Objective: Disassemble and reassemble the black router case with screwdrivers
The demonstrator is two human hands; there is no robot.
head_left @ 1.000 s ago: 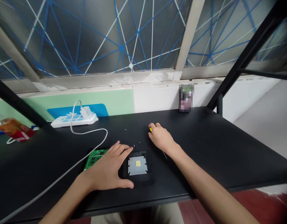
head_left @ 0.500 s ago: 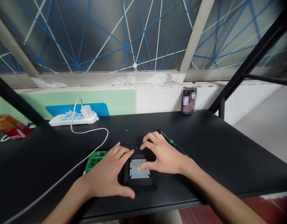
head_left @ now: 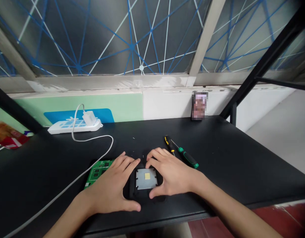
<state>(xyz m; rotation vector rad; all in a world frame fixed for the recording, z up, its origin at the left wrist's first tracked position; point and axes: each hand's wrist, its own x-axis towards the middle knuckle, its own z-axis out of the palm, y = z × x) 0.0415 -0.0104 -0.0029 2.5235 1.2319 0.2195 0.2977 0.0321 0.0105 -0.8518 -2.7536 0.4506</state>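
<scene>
A black plastic casing (head_left: 144,195) lies flat on the dark desk. Set in it is a silver metal plate (head_left: 140,183) with a small yellowish square pad (head_left: 147,176) near its middle. My left hand (head_left: 111,188) is open along the casing's left side, fingers stretched away from me and thumb spread toward the front. Wrapped about the right side is my right hand (head_left: 171,172), fingers bent at the far edge and thumb near the front edge. A green circuit board (head_left: 98,170) is partly covered by my left hand.
Beyond my right hand lie a yellow-black screwdriver (head_left: 168,143) and a green-black screwdriver (head_left: 188,157). Tiny screws are scattered behind the casing. A white cable (head_left: 103,155) runs from a power strip (head_left: 74,126) across the left. A phone (head_left: 199,106) leans against the wall.
My right thumb has come off the yellowish pad and moved toward the casing's front right. The pad is now uncovered, and both screwdrivers show more. My left hand keeps its pose.
</scene>
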